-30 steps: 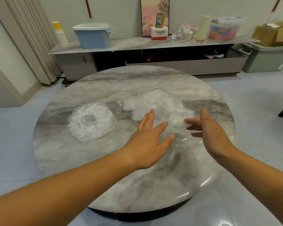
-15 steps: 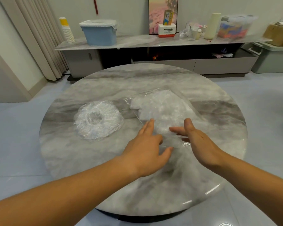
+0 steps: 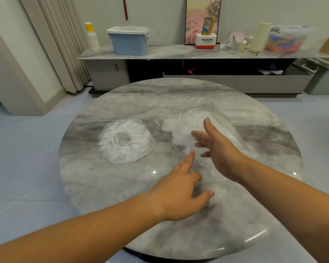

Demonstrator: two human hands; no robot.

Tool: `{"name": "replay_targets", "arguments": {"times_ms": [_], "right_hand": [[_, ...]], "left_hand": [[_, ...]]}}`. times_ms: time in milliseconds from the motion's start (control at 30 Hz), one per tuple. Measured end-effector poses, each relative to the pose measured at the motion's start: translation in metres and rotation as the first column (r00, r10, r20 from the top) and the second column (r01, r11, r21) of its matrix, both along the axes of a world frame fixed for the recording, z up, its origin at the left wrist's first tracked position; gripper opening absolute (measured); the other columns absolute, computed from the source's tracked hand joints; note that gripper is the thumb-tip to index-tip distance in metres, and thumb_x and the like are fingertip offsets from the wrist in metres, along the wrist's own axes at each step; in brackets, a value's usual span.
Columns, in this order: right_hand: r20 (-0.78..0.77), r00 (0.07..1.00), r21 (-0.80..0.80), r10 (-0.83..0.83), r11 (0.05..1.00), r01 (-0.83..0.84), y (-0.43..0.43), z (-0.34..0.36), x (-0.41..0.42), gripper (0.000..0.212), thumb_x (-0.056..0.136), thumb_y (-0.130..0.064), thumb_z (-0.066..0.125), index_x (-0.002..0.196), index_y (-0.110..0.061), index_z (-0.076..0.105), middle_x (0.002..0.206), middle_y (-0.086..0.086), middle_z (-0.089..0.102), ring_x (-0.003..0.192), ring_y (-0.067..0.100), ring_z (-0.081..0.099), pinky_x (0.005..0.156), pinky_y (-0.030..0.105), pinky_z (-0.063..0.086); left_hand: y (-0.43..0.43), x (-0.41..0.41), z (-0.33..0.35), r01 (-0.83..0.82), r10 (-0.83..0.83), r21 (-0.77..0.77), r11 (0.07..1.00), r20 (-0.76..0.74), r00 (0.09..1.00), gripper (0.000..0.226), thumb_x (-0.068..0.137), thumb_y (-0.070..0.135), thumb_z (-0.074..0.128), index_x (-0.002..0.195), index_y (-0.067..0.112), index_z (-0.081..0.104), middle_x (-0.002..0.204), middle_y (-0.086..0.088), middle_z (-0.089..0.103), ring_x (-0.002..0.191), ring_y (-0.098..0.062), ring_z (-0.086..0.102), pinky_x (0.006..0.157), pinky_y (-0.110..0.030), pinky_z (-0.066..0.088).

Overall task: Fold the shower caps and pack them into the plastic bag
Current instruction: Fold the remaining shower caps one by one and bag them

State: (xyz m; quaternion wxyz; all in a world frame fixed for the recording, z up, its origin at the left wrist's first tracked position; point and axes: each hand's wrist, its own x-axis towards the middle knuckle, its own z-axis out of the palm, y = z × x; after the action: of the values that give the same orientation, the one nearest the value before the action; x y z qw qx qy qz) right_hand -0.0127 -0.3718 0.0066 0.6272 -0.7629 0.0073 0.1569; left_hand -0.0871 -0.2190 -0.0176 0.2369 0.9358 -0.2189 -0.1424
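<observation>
Inside clear plastic bag [image 3: 224, 125], indistinct caps [image 3: 179, 127]

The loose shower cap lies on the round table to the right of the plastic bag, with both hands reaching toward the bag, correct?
No. The head view shows the loose shower cap on the round table to the left of the plastic bag, not the right. The left hand and right hand do reach toward the bag.

Shower cap [image 3: 125, 142] on desk [image 3: 160, 97], left of centre. Plastic bag [image 3: 227, 128] just right of it, w/ more caps [image 3: 180, 128] inside. Right grip [image 3: 220, 152] over bag's near half; left grip [image 3: 180, 194] in front, at bag's near-left corner. Sideboard [image 3: 179, 53] behind desk.
</observation>
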Motion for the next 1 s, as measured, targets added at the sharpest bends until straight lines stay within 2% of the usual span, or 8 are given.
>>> {"name": "replay_targets", "arguments": {"times_ms": [167,300,400,467,600,733,900,1000], "right_hand": [[-0.099,0.995,0.117,-0.033,0.992,0.044,0.014,-0.004,0.010,0.096,0.073,-0.081,0.041,0.142,-0.017,0.053,0.133,-0.006,0.059,0.118,0.012,0.057,0.089,0.032,0.041],[-0.130,0.986,0.252,-0.103,0.958,0.133,0.008,-0.004,0.005,0.072,0.086,-0.067,0.054,0.138,-0.018,0.056,0.139,0.011,0.053,0.121,0.022,0.059,0.091,0.033,0.049],[-0.110,0.988,0.262,-0.104,0.956,0.130,-0.005,0.000,-0.005,0.088,0.074,-0.063,0.065,0.148,-0.019,0.047,0.147,0.012,0.046,0.124,0.023,0.058,0.096,0.035,0.052],[-0.083,0.991,0.220,-0.105,0.968,0.121,-0.017,0.003,-0.015,0.084,0.075,-0.061,0.067,0.145,-0.020,0.049,0.145,0.009,0.048,0.123,0.023,0.059,0.101,0.038,0.052],[-0.010,0.990,0.101,-0.142,0.985,0.143,-0.039,0.006,-0.033,0.030,0.092,-0.049,0.064,0.114,-0.029,0.065,0.128,-0.001,0.062,0.115,0.019,0.065,0.103,0.039,0.052],[0.145,0.977,-0.123,-0.153,0.978,0.171,-0.049,0.005,-0.045,0.022,0.098,-0.041,0.060,0.105,-0.023,0.071,0.105,0.000,0.073,0.100,0.018,0.069,0.090,0.039,0.057],[0.418,0.906,-0.301,0.065,0.951,0.070,-0.022,0.013,-0.069,0.025,0.097,-0.041,0.057,0.087,-0.023,0.070,0.081,0.001,0.070,0.077,0.017,0.067,0.069,0.034,0.055],[0.441,0.819,-0.472,0.368,0.871,-0.137,0.006,0.012,-0.078,0.025,0.095,-0.048,0.052,0.098,-0.030,0.069,0.092,-0.014,0.068,0.091,0.005,0.063,0.073,0.021,0.051]], "left_hand": [[0.008,0.002,-0.003,0.021,-0.021,-0.013,1.000,-0.006,1.000,0.056,0.096,0.062,0.048,0.137,0.024,0.052,0.166,0.006,-0.021,0.155,-0.010,-0.006,0.122,-0.036,0.025],[0.014,0.007,-0.003,0.029,-0.029,-0.004,1.000,-0.001,1.000,0.065,0.096,0.062,0.049,0.150,0.029,0.036,0.165,0.010,-0.022,0.154,-0.007,-0.009,0.122,-0.038,0.025],[0.014,0.011,-0.003,0.017,-0.017,-0.022,1.000,0.014,1.000,0.069,0.096,0.060,0.050,0.155,0.031,0.027,0.165,0.012,-0.021,0.154,-0.007,-0.008,0.123,-0.039,0.024],[0.014,0.013,-0.005,0.017,-0.016,-0.044,0.999,0.026,1.000,0.072,0.096,0.059,0.050,0.156,0.031,0.023,0.165,0.013,-0.021,0.153,-0.005,-0.007,0.124,-0.037,0.022],[0.019,0.016,-0.011,0.017,-0.015,-0.143,0.990,0.019,1.000,0.069,0.096,0.057,0.054,0.155,0.039,0.025,0.165,0.019,-0.015,0.152,0.001,-0.004,0.123,-0.031,0.021],[0.035,0.016,-0.015,-0.037,0.047,-0.244,0.969,0.033,0.998,0.066,0.096,0.057,0.053,0.154,0.047,0.024,0.165,0.024,0.001,0.150,0.005,0.006,0.120,-0.022,0.017],[0.083,0.027,-0.021,-0.292,0.289,0.035,0.956,0.085,0.954,0.063,0.103,0.055,0.038,0.158,0.027,0.024,0.169,0.001,0.008,0.155,-0.014,0.003,0.124,-0.030,0.005],[0.117,0.028,-0.027,-0.365,0.339,0.221,0.904,0.148,0.929,0.055,0.105,0.052,0.031,0.153,0.025,0.037,0.169,-0.005,0.001,0.155,-0.019,-0.007,0.123,-0.034,-0.004]]}}
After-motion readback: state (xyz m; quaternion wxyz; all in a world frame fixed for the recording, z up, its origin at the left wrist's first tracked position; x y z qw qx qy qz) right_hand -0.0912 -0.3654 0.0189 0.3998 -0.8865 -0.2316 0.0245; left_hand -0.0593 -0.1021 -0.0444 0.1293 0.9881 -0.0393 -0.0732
